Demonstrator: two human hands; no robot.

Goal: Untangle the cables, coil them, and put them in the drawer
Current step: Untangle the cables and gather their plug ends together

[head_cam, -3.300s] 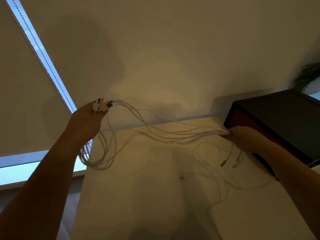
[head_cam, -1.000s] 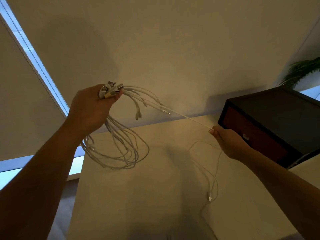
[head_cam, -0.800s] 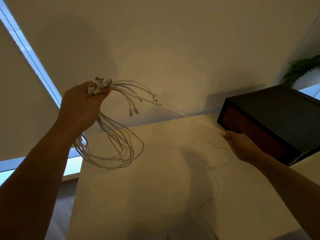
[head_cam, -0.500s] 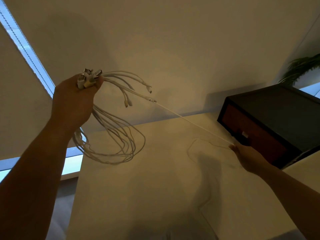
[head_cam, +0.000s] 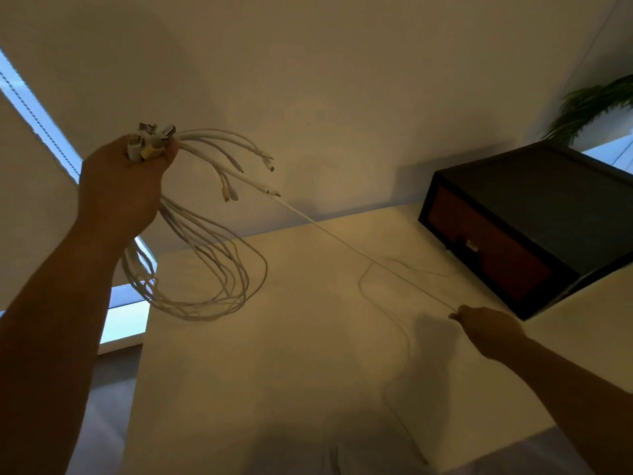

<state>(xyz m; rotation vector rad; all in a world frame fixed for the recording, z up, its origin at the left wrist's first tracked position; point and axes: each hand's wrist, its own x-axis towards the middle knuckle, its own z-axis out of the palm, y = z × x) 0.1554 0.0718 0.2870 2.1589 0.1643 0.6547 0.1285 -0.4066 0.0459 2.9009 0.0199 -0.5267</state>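
Separation of a single cable [head_cam: 342, 238] from the bundle of cables [head_cam: 205, 296] is what the last second has brought. Where several white strands were stretched between the two hands a few seconds ago, only one is now drawn taut, running from the raised left hand [head_cam: 120, 186] down and across to the right hand [head_cam: 486, 329]. The left hand has been lifted higher, its fingers [head_cam: 164, 159] curled tight round a clutch of plugs [head_cam: 150, 142]. The rest of the bundle hangs below it in loose loops, and a few short free ends are splayed out to the right. The right hand has been carried down and towards the near right, low over the pale surface [head_cam: 274, 371] and just in front of the dark cabinet [head_cam: 548, 193]. Its fingers are closed in a pinch on the single cable, though only the back of the hand is shown. Beyond the pinch, the slack [head_cam: 407, 341] of that cable is laid in a wandering line over the surface towards the near edge. Untangling is judged to be under way for this one strand, but whether it has been fully freed at the left hand cannot be told. Nothing has been coiled yet, and the drawer [head_cam: 496, 255] in the cabinet front is seen closed, so most of the task is left.
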